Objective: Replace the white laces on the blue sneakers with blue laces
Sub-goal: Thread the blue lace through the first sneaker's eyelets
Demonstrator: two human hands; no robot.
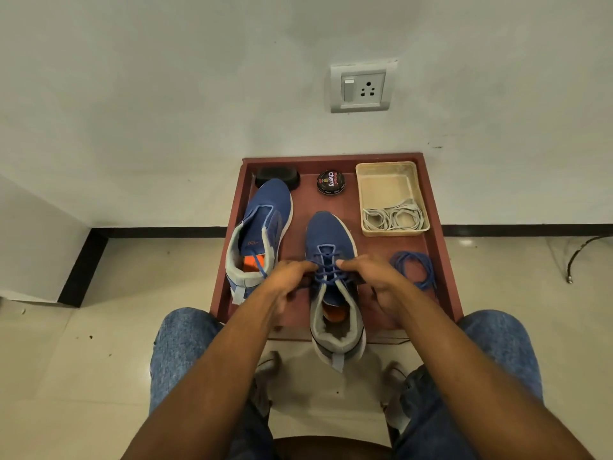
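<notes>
Two blue sneakers stand on a reddish-brown tray (441,240). The right sneaker (328,234) carries a blue lace (326,265) crossed through its eyelets, its heel over the tray's near edge. My left hand (290,280) and my right hand (374,277) sit at either side of its lacing, fingertips pinching the blue lace. The left sneaker (262,227) has no lacing across its eyelets and lies tilted, with a short blue strand near its opening. A second blue lace (414,265) lies coiled at the tray's right. White laces (391,217) lie in a beige box (384,184).
A black brush (278,175) and a round polish tin (330,182) stand at the tray's far edge. Behind is a white wall with a socket (361,88). My knees in jeans flank the tray on a pale tiled floor; a cable (580,254) lies right.
</notes>
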